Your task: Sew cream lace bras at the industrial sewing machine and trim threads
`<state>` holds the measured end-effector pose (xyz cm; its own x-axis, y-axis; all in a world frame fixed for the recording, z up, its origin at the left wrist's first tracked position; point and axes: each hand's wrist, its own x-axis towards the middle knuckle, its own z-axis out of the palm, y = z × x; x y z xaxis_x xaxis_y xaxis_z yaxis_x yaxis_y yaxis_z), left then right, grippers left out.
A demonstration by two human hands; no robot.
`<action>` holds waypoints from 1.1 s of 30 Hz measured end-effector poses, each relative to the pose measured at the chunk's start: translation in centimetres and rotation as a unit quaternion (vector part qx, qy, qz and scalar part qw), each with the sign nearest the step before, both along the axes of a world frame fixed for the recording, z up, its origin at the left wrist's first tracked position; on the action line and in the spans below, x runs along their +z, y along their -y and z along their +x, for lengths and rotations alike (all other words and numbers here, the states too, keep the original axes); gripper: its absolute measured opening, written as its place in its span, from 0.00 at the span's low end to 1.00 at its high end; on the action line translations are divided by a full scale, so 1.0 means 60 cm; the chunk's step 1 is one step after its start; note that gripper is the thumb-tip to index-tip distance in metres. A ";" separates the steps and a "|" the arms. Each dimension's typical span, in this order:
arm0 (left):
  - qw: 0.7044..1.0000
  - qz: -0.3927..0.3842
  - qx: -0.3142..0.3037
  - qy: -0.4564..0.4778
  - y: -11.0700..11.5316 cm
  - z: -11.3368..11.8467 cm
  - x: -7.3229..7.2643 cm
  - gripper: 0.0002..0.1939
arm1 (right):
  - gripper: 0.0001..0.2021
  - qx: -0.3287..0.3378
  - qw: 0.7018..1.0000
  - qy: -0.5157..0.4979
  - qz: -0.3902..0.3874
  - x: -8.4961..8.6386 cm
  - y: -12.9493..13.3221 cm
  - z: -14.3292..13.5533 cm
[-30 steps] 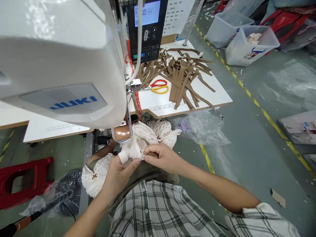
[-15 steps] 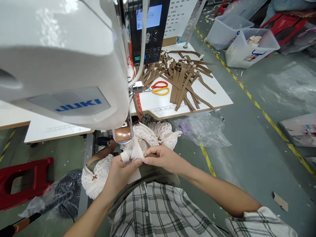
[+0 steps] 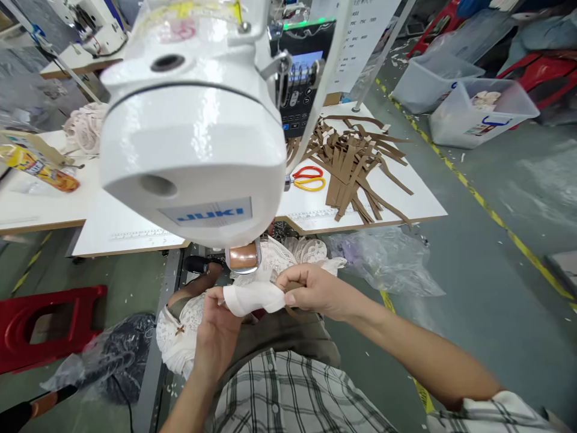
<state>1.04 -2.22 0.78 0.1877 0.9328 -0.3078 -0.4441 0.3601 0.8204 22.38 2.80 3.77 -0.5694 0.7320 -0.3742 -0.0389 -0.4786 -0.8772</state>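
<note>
A smooth white fabric piece [image 3: 255, 298] stretches between my hands, just below the sewing machine's front. My left hand [image 3: 220, 322] holds its left end, with the fingers partly hidden behind the cloth. At the right end, the thumb and fingers of my right hand [image 3: 315, 291] pinch the fabric. Cream lace fabric [image 3: 277, 255] lies behind my hands under the machine head. More white lace with a small brown bow [image 3: 180, 337] hangs over my lap at the left. The white sewing machine [image 3: 193, 132] stands directly above and ahead of my hands.
Brown straps [image 3: 349, 162] are heaped on the white table [image 3: 419, 195] beside red-and-yellow-handled scissors [image 3: 309, 178]. A clear plastic bag [image 3: 387, 258] hangs below the table edge. A red stool [image 3: 85, 319] is at the left, and plastic bins [image 3: 464, 123] stand on the floor at the upper right.
The view has shifted, showing more of the machine and the left table. The white piece, folded and bunched before, now lies opened out between my hands. My left hand has turned more palm-up.
</note>
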 end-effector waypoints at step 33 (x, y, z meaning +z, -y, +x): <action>0.474 0.520 -0.121 -0.700 -0.097 -0.057 0.030 0.38 | 0.07 -0.085 0.766 0.277 0.574 0.002 -0.083 -0.013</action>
